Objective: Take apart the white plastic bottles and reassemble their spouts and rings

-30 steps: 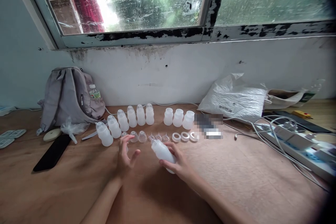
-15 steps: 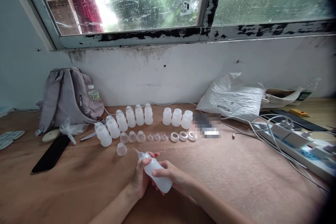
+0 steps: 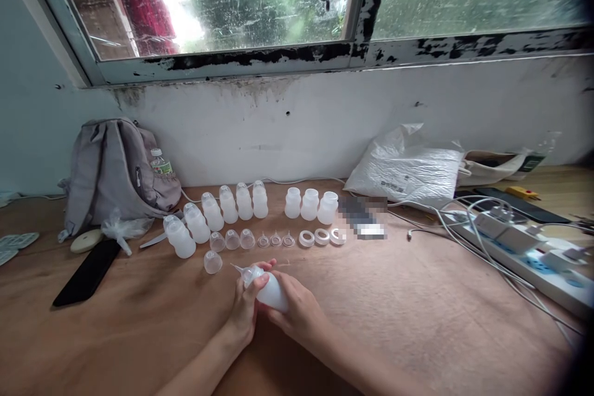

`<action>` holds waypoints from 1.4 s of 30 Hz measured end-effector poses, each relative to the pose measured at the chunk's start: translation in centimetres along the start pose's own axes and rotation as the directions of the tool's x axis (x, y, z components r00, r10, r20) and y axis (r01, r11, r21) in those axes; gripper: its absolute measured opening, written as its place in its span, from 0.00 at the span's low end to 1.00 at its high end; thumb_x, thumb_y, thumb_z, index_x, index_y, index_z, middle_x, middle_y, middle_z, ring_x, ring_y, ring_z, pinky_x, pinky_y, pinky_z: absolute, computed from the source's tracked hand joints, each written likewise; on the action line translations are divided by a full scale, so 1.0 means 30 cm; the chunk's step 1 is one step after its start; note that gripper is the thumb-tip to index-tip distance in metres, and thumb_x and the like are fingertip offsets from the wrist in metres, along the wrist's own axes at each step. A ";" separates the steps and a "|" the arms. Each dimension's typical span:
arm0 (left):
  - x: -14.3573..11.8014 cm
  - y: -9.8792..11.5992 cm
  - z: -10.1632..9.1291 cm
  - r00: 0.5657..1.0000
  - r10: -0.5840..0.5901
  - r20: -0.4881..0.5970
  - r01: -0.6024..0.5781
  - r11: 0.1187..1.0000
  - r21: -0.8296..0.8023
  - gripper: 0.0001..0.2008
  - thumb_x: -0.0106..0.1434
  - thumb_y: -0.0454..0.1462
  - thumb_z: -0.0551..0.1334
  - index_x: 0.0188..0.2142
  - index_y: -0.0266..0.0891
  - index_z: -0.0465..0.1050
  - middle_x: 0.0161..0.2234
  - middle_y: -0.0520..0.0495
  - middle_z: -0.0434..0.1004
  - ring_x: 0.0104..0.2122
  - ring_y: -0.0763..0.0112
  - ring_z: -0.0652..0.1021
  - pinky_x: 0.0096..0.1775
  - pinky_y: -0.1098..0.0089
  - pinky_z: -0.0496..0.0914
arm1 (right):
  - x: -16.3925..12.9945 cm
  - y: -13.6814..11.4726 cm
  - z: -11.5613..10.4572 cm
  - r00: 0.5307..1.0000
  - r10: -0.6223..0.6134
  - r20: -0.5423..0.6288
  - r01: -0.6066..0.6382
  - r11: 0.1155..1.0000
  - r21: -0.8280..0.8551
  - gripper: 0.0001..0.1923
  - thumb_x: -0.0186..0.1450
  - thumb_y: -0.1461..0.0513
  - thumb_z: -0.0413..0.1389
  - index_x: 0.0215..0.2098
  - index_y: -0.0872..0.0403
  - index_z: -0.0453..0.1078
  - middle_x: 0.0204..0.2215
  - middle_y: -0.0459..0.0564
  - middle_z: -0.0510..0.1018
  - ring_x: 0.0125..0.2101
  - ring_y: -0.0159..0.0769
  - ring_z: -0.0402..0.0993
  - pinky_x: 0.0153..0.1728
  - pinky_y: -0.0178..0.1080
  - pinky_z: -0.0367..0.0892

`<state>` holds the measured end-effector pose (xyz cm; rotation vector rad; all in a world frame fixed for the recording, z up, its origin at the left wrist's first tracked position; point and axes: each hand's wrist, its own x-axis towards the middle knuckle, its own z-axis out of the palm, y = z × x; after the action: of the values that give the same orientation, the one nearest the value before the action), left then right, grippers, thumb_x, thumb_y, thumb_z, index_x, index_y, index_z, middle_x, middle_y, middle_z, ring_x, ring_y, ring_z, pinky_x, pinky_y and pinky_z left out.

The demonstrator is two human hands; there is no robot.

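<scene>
A translucent white baby bottle lies tilted between both hands, its nipple end pointing up and left. My left hand is closed around the neck end, thumb on top. Round the body wraps my right hand, hiding most of the base. Just beyond the hands stands a clear dome cap. Behind it is a row of clear caps, silicone nipples and white collar rings. Farther back are several capped bottles at left and three open-necked bottles at right.
A grey backpack, a black pouch and a knotted plastic bag are at left. Along the right lie a silver-white parcel bag, a power strip and loose white cables. A pixelated item sits beside the open bottles.
My right hand has slid up the bottle body and now wraps round it, covering the base that showed before. My left hand stays at the neck. The view has shifted slightly.
</scene>
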<state>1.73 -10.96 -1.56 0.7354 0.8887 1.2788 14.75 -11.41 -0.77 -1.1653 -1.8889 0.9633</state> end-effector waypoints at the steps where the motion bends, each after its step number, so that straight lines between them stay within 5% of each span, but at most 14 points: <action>1: 0.004 0.000 0.000 1.000 0.007 0.008 -0.007 1.000 0.000 0.12 0.50 0.39 0.62 0.36 0.39 0.70 0.47 0.45 0.70 0.46 0.58 0.70 0.41 0.66 0.65 | 0.000 0.000 -0.001 0.999 -0.034 -0.021 0.033 0.999 -0.029 0.23 0.52 0.60 0.58 0.46 0.53 0.63 0.41 0.52 0.71 0.43 0.43 0.66 0.43 0.43 0.61; 4: 0.014 0.007 -0.008 0.998 0.013 0.061 -0.010 0.999 -0.038 0.13 0.51 0.39 0.61 0.37 0.39 0.70 0.49 0.45 0.68 0.48 0.57 0.68 0.43 0.65 0.65 | 0.009 -0.012 -0.021 0.999 0.025 0.044 -0.033 0.983 0.183 0.18 0.57 0.53 0.54 0.42 0.53 0.65 0.38 0.51 0.72 0.39 0.40 0.68 0.40 0.40 0.64; 6: 0.020 0.017 -0.017 0.996 0.004 0.090 0.003 0.997 -0.072 0.13 0.51 0.40 0.61 0.37 0.39 0.70 0.50 0.44 0.67 0.49 0.56 0.67 0.44 0.64 0.65 | 0.022 -0.016 -0.040 0.966 0.171 0.194 -0.240 0.874 0.422 0.21 0.60 0.47 0.46 0.40 0.55 0.65 0.34 0.51 0.72 0.33 0.37 0.70 0.30 0.37 0.68; 9: 0.027 0.030 -0.030 0.995 -0.016 0.096 0.026 0.994 -0.102 0.14 0.52 0.41 0.60 0.38 0.38 0.70 0.51 0.44 0.65 0.49 0.56 0.67 0.44 0.63 0.66 | 0.039 -0.002 -0.058 0.777 0.268 0.569 -0.600 0.590 0.541 0.30 0.60 0.42 0.37 0.43 0.56 0.62 0.29 0.51 0.71 0.23 0.33 0.70 0.15 0.31 0.64; 11: 0.030 0.036 -0.036 0.995 -0.011 0.097 0.021 0.994 -0.103 0.14 0.52 0.41 0.60 0.38 0.38 0.71 0.51 0.44 0.65 0.49 0.56 0.66 0.45 0.63 0.65 | 0.042 0.011 -0.060 0.697 0.237 0.676 -0.681 0.511 0.523 0.31 0.60 0.41 0.38 0.43 0.56 0.62 0.27 0.50 0.71 0.18 0.29 0.68 0.12 0.28 0.60; 13: 0.034 0.037 -0.038 0.995 0.019 0.096 -0.010 0.995 -0.099 0.13 0.52 0.41 0.60 0.38 0.38 0.71 0.51 0.44 0.65 0.51 0.57 0.64 0.47 0.64 0.64 | 0.040 0.018 -0.055 0.763 0.248 0.596 -0.615 0.562 0.553 0.26 0.58 0.44 0.46 0.42 0.55 0.62 0.27 0.48 0.70 0.19 0.27 0.68 0.12 0.26 0.59; 17: 0.049 0.030 -0.041 0.999 0.019 0.046 -0.013 0.992 -0.128 0.14 0.54 0.43 0.61 0.38 0.38 0.71 0.48 0.45 0.67 0.50 0.59 0.65 0.47 0.65 0.63 | 0.036 0.012 -0.044 0.961 0.244 0.132 -0.275 0.781 0.560 0.25 0.47 0.52 0.63 0.39 0.51 0.63 0.33 0.45 0.67 0.30 0.30 0.68 0.19 0.26 0.65; 20: 0.061 0.022 -0.047 0.998 -0.043 0.036 0.050 0.978 -0.202 0.17 0.55 0.48 0.59 0.38 0.39 0.71 0.47 0.45 0.68 0.49 0.60 0.67 0.47 0.63 0.63 | 0.040 0.009 -0.044 0.910 0.294 0.292 -0.414 0.633 0.654 0.24 0.53 0.45 0.54 0.42 0.51 0.61 0.33 0.47 0.67 0.28 0.32 0.69 0.18 0.31 0.67; 23: 0.065 0.021 -0.056 0.997 -0.045 0.058 0.058 0.971 -0.234 0.20 0.55 0.51 0.57 0.41 0.40 0.70 0.47 0.45 0.68 0.49 0.60 0.66 0.47 0.63 0.64 | 0.042 0.012 -0.053 0.716 0.242 0.654 -0.693 0.358 0.626 0.28 0.59 0.42 0.42 0.42 0.56 0.62 0.29 0.50 0.69 0.22 0.31 0.70 0.15 0.31 0.65; 24: 0.064 0.023 -0.058 0.997 -0.038 0.072 0.054 0.971 -0.232 0.21 0.56 0.51 0.57 0.42 0.40 0.69 0.47 0.45 0.68 0.50 0.60 0.65 0.47 0.63 0.64 | 0.041 0.013 -0.056 0.716 0.216 0.664 -0.694 0.321 0.644 0.26 0.59 0.44 0.44 0.42 0.57 0.63 0.28 0.49 0.70 0.22 0.30 0.70 0.16 0.30 0.64; 28: 0.067 0.026 -0.067 0.994 -0.001 0.111 0.027 0.971 -0.236 0.23 0.54 0.52 0.57 0.43 0.41 0.68 0.47 0.45 0.68 0.50 0.59 0.65 0.48 0.63 0.63 | 0.036 0.009 -0.058 0.895 0.194 0.401 -0.443 0.287 0.849 0.18 0.58 0.56 0.54 0.45 0.50 0.61 0.38 0.47 0.70 0.32 0.29 0.70 0.28 0.31 0.67; 32: 0.072 0.023 -0.070 0.996 -0.009 0.087 0.029 0.973 -0.230 0.24 0.52 0.54 0.58 0.42 0.43 0.69 0.48 0.46 0.68 0.50 0.59 0.66 0.47 0.63 0.64 | 0.039 0.014 -0.054 0.804 0.191 0.563 -0.593 0.193 0.782 0.22 0.60 0.49 0.47 0.46 0.54 0.63 0.33 0.51 0.72 0.27 0.32 0.71 0.24 0.32 0.65; 36: 0.070 0.028 -0.067 0.995 -0.038 0.092 0.060 0.965 -0.255 0.23 0.53 0.53 0.57 0.43 0.43 0.68 0.47 0.46 0.69 0.48 0.60 0.68 0.47 0.63 0.64 | 0.035 0.003 -0.060 0.885 0.189 0.425 -0.460 0.218 0.861 0.17 0.58 0.58 0.53 0.46 0.52 0.63 0.38 0.50 0.72 0.32 0.31 0.70 0.27 0.31 0.65; 42: 0.069 0.040 -0.061 0.993 -0.080 0.083 0.097 0.966 -0.239 0.22 0.53 0.54 0.57 0.39 0.40 0.69 0.44 0.45 0.71 0.43 0.62 0.72 0.47 0.64 0.65 | 0.037 -0.004 -0.061 0.892 0.252 0.376 -0.448 0.375 0.812 0.20 0.56 0.55 0.56 0.44 0.54 0.66 0.39 0.52 0.72 0.36 0.35 0.70 0.33 0.35 0.67</action>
<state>-0.33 -8.77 -1.69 0.5387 0.6835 1.2469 15.89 -10.03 0.41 -0.7887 -0.8875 2.0524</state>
